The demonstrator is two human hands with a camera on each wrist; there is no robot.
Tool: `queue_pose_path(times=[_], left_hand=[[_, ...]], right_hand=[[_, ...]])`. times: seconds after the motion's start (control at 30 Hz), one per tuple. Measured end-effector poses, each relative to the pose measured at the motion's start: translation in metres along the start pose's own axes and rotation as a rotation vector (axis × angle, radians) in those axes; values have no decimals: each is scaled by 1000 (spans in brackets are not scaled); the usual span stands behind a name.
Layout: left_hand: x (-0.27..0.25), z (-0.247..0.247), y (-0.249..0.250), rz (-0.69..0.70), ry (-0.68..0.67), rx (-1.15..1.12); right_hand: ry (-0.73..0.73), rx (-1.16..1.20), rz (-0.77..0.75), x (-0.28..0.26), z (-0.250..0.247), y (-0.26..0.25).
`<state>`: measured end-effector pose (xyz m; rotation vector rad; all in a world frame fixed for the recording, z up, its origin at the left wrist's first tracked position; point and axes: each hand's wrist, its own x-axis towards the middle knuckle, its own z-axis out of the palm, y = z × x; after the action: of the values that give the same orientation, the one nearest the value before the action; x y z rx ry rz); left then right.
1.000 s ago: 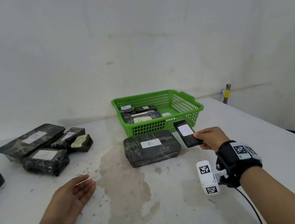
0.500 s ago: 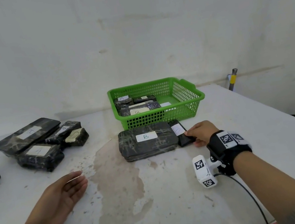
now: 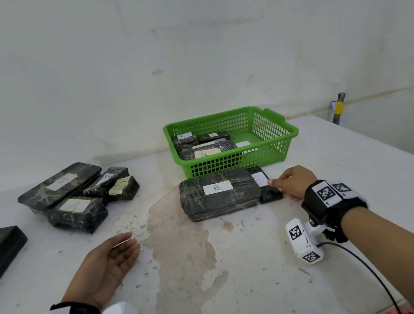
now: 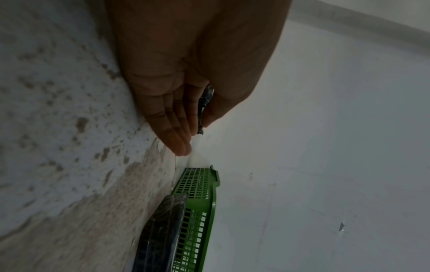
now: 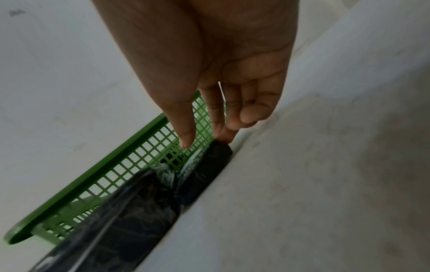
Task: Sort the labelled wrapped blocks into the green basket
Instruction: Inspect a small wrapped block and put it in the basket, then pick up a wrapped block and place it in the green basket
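Black-wrapped small block (image 3: 265,184) flat on table (image 3: 248,274), right hand (image 3: 292,183) fingertips touching its near end, left hand (image 3: 106,266) resting open, palm-up, hands well apart

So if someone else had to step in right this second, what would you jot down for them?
Right hand: fingers touching the near end of the small black block, which lies on the table against the right side of the big B block, in front of the green basket; whether it still grips is unclear.
Left hand: open, palm up, holding nothing.
Done: several labelled blocks lie in the basket's left part.
Left: these two blocks, plus the four wrapped blocks grouped at the table's left.
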<state>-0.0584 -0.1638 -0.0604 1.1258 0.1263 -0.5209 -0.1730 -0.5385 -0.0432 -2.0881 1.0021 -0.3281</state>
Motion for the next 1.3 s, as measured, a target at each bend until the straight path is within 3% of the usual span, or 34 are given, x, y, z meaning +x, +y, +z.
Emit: queue_pose_path(times=[0.2, 0.37, 0.5, 0.67, 0.8, 1.0, 1.13, 1.3], left_hand=[[-4, -2, -1, 7, 30, -74], [-12, -5, 5, 9, 37, -21], [-17, -17, 29, 155, 77, 148], [16, -54, 77, 301, 306, 323], [57, -77, 105, 318, 416, 630], [106, -81, 112, 227, 396, 835], [119, -89, 109, 228, 435, 798], [100, -90, 114, 160, 277, 622]], right_hand=[[-46, -40, -125, -33, -4, -32], [-268, 39, -207, -78, 30, -80], [-427, 88, -219, -101, 81, -123], [-580, 322, -137, -109, 157, -170], [-641, 459, 4, -100, 209, -203], [-705, 511, 87, -88, 253, -228], [-665, 560, 18, -83, 258, -223], [-663, 608, -28, -85, 242, -214]])
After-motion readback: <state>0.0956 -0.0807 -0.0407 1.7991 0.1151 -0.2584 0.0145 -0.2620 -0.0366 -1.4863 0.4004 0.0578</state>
